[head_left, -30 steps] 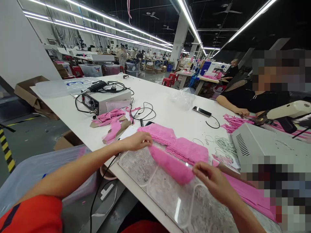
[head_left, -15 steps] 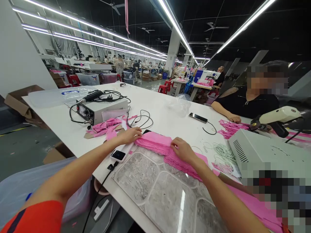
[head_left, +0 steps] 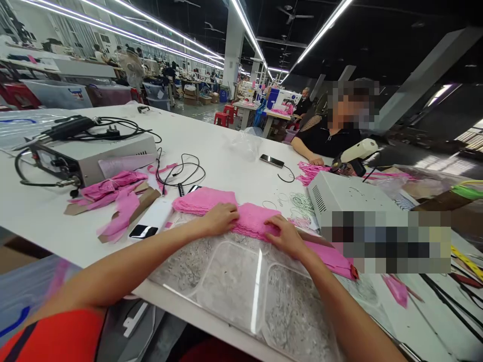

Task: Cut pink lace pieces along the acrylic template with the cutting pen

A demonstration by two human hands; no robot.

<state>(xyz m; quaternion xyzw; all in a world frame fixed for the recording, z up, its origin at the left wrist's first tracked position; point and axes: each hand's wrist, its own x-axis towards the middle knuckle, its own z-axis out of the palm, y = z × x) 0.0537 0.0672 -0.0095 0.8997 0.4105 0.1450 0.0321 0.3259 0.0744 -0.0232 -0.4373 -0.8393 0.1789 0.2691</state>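
Note:
Two stacks of pink fabric pieces with scalloped edges lie side by side in front of me. My left hand (head_left: 222, 219) is closed at the left end of the right-hand fabric stack (head_left: 254, 217), its fingertips pressed on the layers. Fingers bent, my right hand (head_left: 286, 234) grips the same stack's right end from the near side. Just left of my left hand, the other fabric stack (head_left: 202, 198) lies untouched. Under the stacks is a clear-topped, marble-patterned mat (head_left: 230, 281). My thumbs are partly hidden.
A grey control box (head_left: 109, 151) with a cabled handpiece stands left, beside pink scraps (head_left: 116, 193) and a white power bank (head_left: 153, 218). A phone (head_left: 271, 161) lies farther back. At right are another grey box (head_left: 339, 196), green cord (head_left: 302, 202) and a seated person (head_left: 328, 136).
My left hand has moved from the left stack's far end to the right stack's left end. My right hand stays at the stack's right part. The view has turned right.

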